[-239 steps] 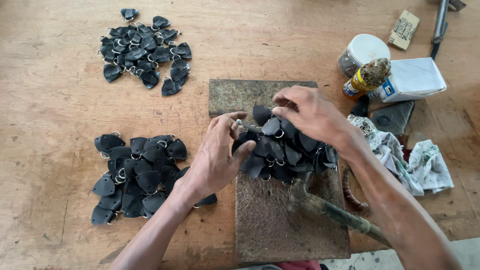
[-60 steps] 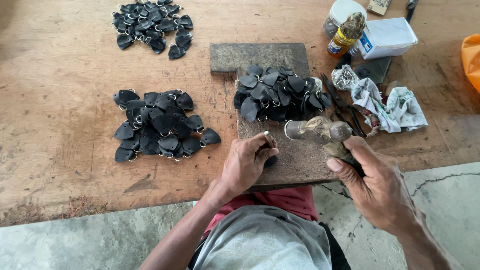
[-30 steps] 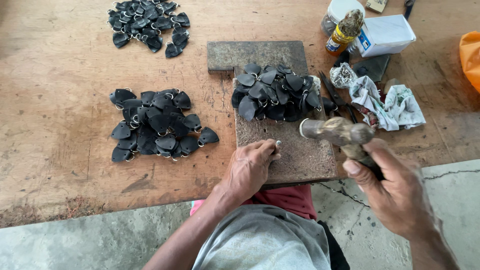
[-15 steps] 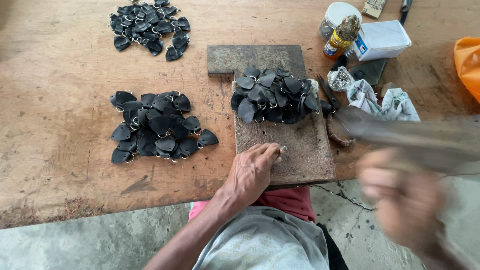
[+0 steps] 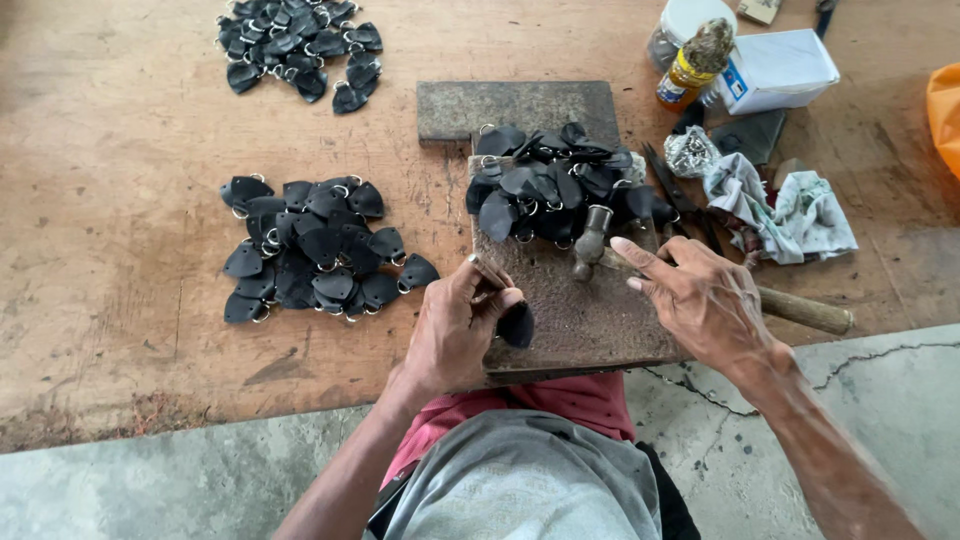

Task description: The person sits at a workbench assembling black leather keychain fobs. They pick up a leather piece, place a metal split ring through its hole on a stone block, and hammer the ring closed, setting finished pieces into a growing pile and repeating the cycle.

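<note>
we looked down at a worn wooden table (image 5: 120, 130). on it, right in front of the person, lay a rough dark slab (image 5: 575, 310).

the left hand (image 5: 455, 335) rested at the near left part of the slab, with its fingers curled and pinched shut on a small black leather tab (image 5: 516, 324). the tab hung from the fingertips over the slab's near edge.

the right hand (image 5: 700, 300) hovered over the right side of the slab with its fingers spread and stretched out flat, gripping nothing. just under and beyond it lay a hammer (image 5: 700, 275), its metal head on the slab near the middle and its wooden handle running out to the right onto the table. whether the palm touched the handle we could not tell.

a heap of the same black tabs with metal rings (image 5: 555, 190) sat at the far end of the slab. a second heap (image 5: 315, 250) lay on the table to the left of the slab, and a third heap (image 5: 295, 45) lay well apart near the far edge.

to the right of the slab were crumpled rags (image 5: 790, 205), a white box (image 5: 775, 65), a small bottle (image 5: 695, 65) and a white tub (image 5: 690, 20).
</note>
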Available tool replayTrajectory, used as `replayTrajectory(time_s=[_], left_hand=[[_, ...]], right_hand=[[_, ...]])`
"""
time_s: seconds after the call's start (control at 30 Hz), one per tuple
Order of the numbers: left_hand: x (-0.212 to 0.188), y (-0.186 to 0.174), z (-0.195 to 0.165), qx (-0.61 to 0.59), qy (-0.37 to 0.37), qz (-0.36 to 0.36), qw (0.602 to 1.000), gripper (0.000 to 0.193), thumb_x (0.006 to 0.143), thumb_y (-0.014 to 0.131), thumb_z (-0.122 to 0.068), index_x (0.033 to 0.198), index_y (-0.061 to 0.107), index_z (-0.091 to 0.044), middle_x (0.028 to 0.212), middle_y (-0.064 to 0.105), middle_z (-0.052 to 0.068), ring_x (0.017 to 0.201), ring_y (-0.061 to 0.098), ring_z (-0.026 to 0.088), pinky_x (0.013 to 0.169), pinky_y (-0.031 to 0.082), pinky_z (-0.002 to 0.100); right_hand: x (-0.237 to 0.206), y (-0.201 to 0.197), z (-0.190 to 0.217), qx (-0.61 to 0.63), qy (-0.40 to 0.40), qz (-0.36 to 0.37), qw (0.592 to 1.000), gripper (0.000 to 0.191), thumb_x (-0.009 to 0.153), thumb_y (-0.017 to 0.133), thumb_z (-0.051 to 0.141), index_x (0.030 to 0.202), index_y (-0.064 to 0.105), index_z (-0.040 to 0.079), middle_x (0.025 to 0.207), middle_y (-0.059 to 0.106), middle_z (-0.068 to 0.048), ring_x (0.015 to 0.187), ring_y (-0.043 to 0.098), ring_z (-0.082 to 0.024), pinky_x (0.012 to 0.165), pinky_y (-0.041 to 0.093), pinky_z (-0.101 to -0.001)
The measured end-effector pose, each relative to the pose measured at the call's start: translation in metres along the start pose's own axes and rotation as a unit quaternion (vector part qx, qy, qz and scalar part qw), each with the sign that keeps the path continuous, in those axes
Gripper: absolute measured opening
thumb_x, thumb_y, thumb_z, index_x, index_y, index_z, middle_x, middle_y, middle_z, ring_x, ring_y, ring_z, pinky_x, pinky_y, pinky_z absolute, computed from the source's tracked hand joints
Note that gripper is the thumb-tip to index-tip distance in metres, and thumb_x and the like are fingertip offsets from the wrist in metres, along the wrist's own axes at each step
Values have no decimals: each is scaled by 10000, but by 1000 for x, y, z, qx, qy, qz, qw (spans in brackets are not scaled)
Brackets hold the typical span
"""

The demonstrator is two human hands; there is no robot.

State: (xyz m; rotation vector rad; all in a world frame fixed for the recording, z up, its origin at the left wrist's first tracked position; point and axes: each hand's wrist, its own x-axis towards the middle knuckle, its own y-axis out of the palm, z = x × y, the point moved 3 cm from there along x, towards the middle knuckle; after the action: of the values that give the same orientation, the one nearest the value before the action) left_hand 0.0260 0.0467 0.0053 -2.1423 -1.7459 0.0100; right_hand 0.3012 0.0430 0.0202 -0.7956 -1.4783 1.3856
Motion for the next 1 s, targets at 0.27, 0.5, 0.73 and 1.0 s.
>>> replayTrajectory(time_s=[0.27, 0.5, 0.73, 1.0], left_hand=[[-5, 9, -18, 41, 129, 57, 989, 74, 943, 670, -44, 992, 620, -19, 915, 711, 144, 853, 705, 339, 745, 554, 390], [-2, 17, -7, 43, 12, 41, 998, 130, 966, 670, -99, 1011, 599, 0, 841, 712, 185, 778, 716, 322, 685, 552, 400], [-1, 5, 11, -127, -65, 12, 990, 167, 1019, 592, -150, 1065, 550, 5, 938, 734, 132, 866, 756, 170, 761, 656, 308], [-8, -31, 11, -107, -51, -27, 993, 107, 1029, 607, -104, 1050, 571, -6, 919, 752, 110, 864, 737, 143, 783, 639, 296]], right_hand=[[-3, 20, -10, 45, -20, -84, 995, 655, 830, 791, 188, 1446, 575, 239, 1055, 608, -82, 959, 568, -238, 865, 558, -378], [-30, 37, 25, 113, -141, -103, 978, 474, 895, 598, -98, 1277, 682, 170, 1199, 674, -79, 1084, 615, -233, 960, 566, -327], [-57, 36, 14, 203, -124, -88, 967, 230, 902, 571, -82, 883, 714, 98, 962, 736, -45, 936, 653, -174, 805, 577, -257], [-44, 23, 39, 219, -45, 120, 967, 226, 906, 607, -52, 950, 736, 128, 1005, 727, -10, 960, 643, -135, 865, 570, -260]])
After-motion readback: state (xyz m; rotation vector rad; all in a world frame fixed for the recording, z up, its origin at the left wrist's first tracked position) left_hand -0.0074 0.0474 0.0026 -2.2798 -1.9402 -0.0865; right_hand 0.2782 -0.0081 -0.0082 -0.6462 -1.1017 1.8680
